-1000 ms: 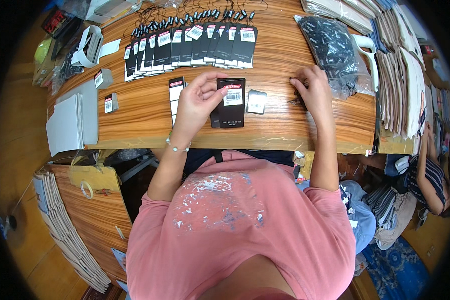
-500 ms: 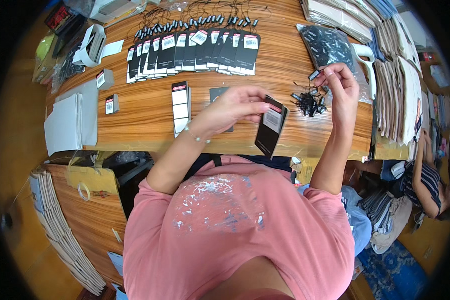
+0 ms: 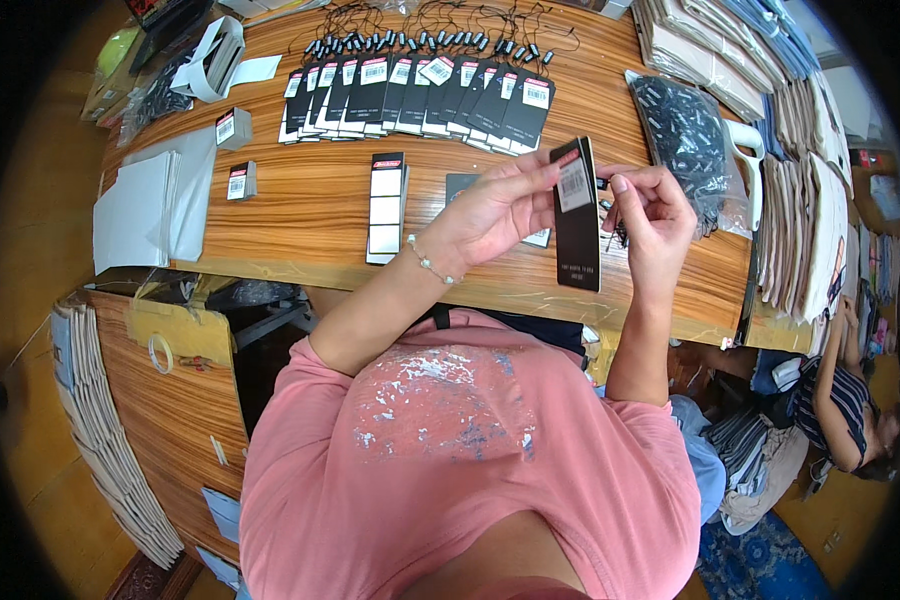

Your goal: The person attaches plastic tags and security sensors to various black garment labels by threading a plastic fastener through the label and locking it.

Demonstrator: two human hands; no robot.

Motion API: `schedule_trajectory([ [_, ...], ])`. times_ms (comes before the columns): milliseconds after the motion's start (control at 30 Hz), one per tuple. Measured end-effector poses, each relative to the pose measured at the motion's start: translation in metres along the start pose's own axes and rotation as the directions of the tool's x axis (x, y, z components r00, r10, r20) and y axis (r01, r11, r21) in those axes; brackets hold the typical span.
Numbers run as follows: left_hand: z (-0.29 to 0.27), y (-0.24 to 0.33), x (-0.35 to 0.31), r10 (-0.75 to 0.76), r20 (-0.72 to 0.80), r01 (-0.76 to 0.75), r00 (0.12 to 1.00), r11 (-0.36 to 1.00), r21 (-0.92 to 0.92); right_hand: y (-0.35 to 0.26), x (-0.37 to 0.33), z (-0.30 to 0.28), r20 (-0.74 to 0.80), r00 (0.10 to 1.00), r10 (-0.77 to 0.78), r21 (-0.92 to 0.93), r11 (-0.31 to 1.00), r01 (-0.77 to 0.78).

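Note:
My left hand (image 3: 505,210) pinches a black hang tag (image 3: 577,245) upright by its upper part, with a white barcode label facing me. Close against the tag's right edge is my right hand (image 3: 655,215), thumb and forefinger pressed together on a black tag string (image 3: 604,184). Only a bit of that string shows, so whether it passes through the tag I cannot tell. More loose strings are mostly hidden behind my right hand. Under my left wrist lies a dark card (image 3: 458,186), partly covered. Beside it is a stack of cards with white panels (image 3: 386,212).
Strung black tags (image 3: 370,105) lie overlapped in a row at the back. Two small label stacks (image 3: 235,130) and white paper (image 3: 135,220) sit left. To the right are a bag of strings (image 3: 680,130), a white-handled tool (image 3: 747,175), folded garments (image 3: 795,190) and another person (image 3: 840,410).
My right hand has come left from the string pile to the tag, bringing a string. The left hand has raised the tag and turned it more upright. The whole view has shifted slightly.

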State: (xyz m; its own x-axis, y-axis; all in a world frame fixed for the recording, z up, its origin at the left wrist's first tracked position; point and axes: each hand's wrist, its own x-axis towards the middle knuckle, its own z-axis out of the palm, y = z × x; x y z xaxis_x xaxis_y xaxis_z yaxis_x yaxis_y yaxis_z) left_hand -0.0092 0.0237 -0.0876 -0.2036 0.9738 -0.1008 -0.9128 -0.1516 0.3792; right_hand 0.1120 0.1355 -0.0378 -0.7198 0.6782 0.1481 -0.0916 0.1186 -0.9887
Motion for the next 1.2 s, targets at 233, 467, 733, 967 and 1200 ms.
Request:
schedule_trajectory([
  [233,-0.006,0.035,-0.013,0.33,0.008,-0.326,0.944,0.929,0.176,0.015,-0.014,0.004,0.061,0.998,-0.023,0.099,0.995,0.017],
  [467,-0.003,0.073,-0.032,0.411,0.082,-0.413,0.908,0.844,0.342,0.021,-0.015,0.005,0.209,0.978,-0.023,0.195,0.981,-0.019],
  [733,0.048,0.071,-0.046,0.1,0.007,-0.066,0.995,0.601,0.796,0.016,-0.006,0.017,0.295,0.952,-0.087,0.066,0.995,0.07],
  [967,0.055,0.051,-0.048,0.08,-0.028,-0.015,0.996,0.492,0.87,0.016,-0.005,0.035,0.431,0.88,0.2,0.423,0.816,-0.393],
  [1200,0.041,0.04,-0.051,0.061,-0.125,0.071,0.99,0.554,0.83,0.031,-0.012,0.047,0.425,0.89,0.167,0.631,0.651,-0.423],
])
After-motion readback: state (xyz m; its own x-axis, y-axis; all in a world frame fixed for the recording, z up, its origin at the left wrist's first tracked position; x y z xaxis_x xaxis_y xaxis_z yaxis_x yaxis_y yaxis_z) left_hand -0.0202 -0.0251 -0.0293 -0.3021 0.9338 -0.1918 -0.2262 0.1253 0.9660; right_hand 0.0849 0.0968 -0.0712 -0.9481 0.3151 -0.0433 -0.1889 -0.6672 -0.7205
